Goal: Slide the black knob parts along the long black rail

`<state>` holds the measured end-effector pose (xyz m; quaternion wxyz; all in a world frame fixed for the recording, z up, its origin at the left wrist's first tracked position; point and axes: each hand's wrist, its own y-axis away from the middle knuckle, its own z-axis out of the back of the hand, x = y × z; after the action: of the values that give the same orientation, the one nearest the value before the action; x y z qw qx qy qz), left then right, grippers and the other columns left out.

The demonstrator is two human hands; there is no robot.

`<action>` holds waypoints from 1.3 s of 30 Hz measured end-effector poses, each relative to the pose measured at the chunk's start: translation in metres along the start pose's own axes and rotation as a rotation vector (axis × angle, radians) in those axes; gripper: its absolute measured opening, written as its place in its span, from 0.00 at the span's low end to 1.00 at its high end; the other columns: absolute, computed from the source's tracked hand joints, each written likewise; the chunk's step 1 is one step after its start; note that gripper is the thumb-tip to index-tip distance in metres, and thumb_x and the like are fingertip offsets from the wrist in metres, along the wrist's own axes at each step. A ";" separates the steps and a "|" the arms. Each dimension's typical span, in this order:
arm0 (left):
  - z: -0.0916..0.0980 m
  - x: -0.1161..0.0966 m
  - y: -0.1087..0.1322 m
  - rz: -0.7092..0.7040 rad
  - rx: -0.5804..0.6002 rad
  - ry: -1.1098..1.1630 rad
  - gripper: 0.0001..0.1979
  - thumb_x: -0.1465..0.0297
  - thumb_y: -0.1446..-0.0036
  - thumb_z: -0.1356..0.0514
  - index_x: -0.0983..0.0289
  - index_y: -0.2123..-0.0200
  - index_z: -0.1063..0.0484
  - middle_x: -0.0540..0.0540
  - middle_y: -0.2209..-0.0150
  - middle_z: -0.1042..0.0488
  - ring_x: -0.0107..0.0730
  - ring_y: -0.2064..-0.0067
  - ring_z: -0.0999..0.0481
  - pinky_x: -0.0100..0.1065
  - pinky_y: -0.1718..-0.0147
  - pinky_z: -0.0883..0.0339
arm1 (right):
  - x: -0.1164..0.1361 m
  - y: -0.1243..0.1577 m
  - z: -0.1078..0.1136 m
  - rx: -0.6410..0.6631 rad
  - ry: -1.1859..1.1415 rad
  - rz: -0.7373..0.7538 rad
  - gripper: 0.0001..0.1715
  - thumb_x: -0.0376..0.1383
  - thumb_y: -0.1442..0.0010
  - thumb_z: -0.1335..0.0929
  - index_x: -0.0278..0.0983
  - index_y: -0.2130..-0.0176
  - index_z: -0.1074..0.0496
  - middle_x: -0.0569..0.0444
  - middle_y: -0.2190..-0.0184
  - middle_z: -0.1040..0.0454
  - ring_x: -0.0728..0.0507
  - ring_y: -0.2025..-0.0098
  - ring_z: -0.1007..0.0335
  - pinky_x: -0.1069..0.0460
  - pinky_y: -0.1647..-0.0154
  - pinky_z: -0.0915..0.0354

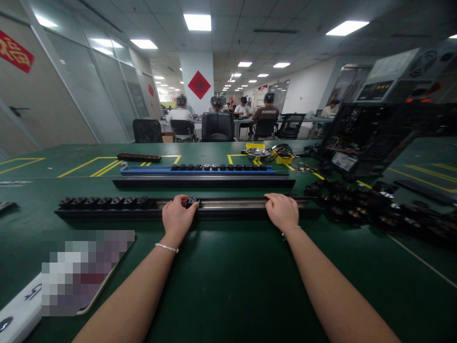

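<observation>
A long black rail point(228, 213) with a shiny metal channel lies across the green table in front of me. Several small black parts point(117, 202) sit in a row along its left stretch. My left hand point(177, 214) pinches one similar black part point(192, 201) between thumb and fingers, at the channel, to the right of that row. Over the rail's right stretch, my right hand point(283, 209) is closed with its fingers bent around the rail's edge. Its thumb and fingertips are mostly hidden. Both wrists wear thin bracelets.
Behind stands another black rail point(203, 183), with a blue strip point(150, 170) bearing several small parts. A heap of black parts point(357, 205) lies right, near an opened computer case point(353, 133). A metal bowl point(257, 153) stands further back. A phone point(107, 271) lies left.
</observation>
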<state>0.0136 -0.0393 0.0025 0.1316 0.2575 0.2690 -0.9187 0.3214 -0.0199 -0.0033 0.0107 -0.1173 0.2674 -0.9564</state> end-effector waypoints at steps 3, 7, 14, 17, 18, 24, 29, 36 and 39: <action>-0.001 0.001 0.000 -0.008 0.016 0.010 0.19 0.56 0.52 0.40 0.61 0.61 0.31 0.55 0.63 0.22 0.38 0.60 0.24 0.38 0.53 0.37 | 0.000 0.000 0.000 -0.005 -0.001 0.001 0.21 0.33 0.43 0.42 0.41 0.58 0.25 0.55 0.55 0.25 0.45 0.51 0.34 0.47 0.51 0.47; -0.003 0.002 0.001 -0.017 0.012 0.025 0.17 0.56 0.52 0.39 0.60 0.61 0.30 0.54 0.63 0.22 0.37 0.60 0.23 0.37 0.55 0.35 | 0.000 0.000 0.000 0.002 0.001 0.006 0.21 0.34 0.43 0.42 0.41 0.58 0.25 0.55 0.55 0.25 0.45 0.51 0.34 0.47 0.51 0.46; -0.005 0.002 0.002 -0.032 0.019 0.034 0.18 0.56 0.52 0.40 0.60 0.61 0.30 0.53 0.62 0.22 0.36 0.61 0.23 0.36 0.57 0.34 | -0.001 0.000 -0.001 -0.014 -0.005 0.009 0.20 0.33 0.43 0.42 0.41 0.58 0.25 0.56 0.55 0.24 0.45 0.51 0.33 0.47 0.51 0.47; -0.006 0.002 0.002 -0.038 0.025 0.035 0.18 0.56 0.51 0.40 0.59 0.60 0.30 0.53 0.62 0.22 0.36 0.60 0.23 0.35 0.58 0.34 | 0.000 0.000 -0.001 -0.015 -0.013 0.009 0.20 0.33 0.43 0.42 0.41 0.58 0.25 0.55 0.55 0.24 0.45 0.51 0.33 0.47 0.51 0.47; -0.006 0.002 0.002 -0.041 0.026 0.035 0.17 0.56 0.51 0.40 0.59 0.61 0.30 0.53 0.62 0.22 0.35 0.61 0.23 0.35 0.58 0.34 | 0.000 0.000 -0.001 -0.015 -0.016 0.009 0.20 0.33 0.43 0.42 0.41 0.58 0.25 0.56 0.55 0.24 0.45 0.51 0.33 0.47 0.51 0.47; -0.005 -0.001 0.003 -0.099 0.035 -0.003 0.17 0.55 0.50 0.41 0.60 0.61 0.29 0.53 0.63 0.22 0.36 0.62 0.24 0.36 0.58 0.35 | 0.000 0.000 0.000 -0.018 -0.012 0.010 0.20 0.33 0.42 0.42 0.41 0.58 0.25 0.56 0.55 0.24 0.45 0.51 0.33 0.47 0.51 0.47; -0.001 -0.006 0.005 -0.160 0.014 -0.114 0.17 0.55 0.49 0.42 0.60 0.61 0.27 0.55 0.63 0.22 0.41 0.57 0.27 0.41 0.54 0.38 | 0.000 0.000 0.000 -0.018 -0.007 0.015 0.20 0.33 0.43 0.42 0.41 0.58 0.25 0.56 0.55 0.24 0.45 0.51 0.33 0.47 0.51 0.47; 0.002 -0.009 0.008 -0.146 0.049 -0.198 0.18 0.52 0.48 0.44 0.60 0.66 0.26 0.56 0.63 0.23 0.45 0.54 0.30 0.46 0.49 0.45 | -0.001 0.000 0.000 -0.025 -0.005 0.016 0.20 0.33 0.42 0.42 0.41 0.58 0.25 0.55 0.56 0.24 0.45 0.51 0.33 0.47 0.50 0.47; 0.001 -0.009 0.008 -0.151 0.050 -0.190 0.18 0.52 0.48 0.45 0.59 0.66 0.25 0.56 0.63 0.23 0.45 0.53 0.30 0.46 0.47 0.47 | 0.000 0.001 0.001 -0.026 -0.009 0.013 0.20 0.33 0.43 0.42 0.41 0.58 0.25 0.55 0.56 0.24 0.45 0.51 0.33 0.46 0.50 0.47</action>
<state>0.0241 -0.0458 0.0048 0.0806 0.1515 0.2510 -0.9527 0.3216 -0.0209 -0.0031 0.0168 -0.1200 0.2806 -0.9521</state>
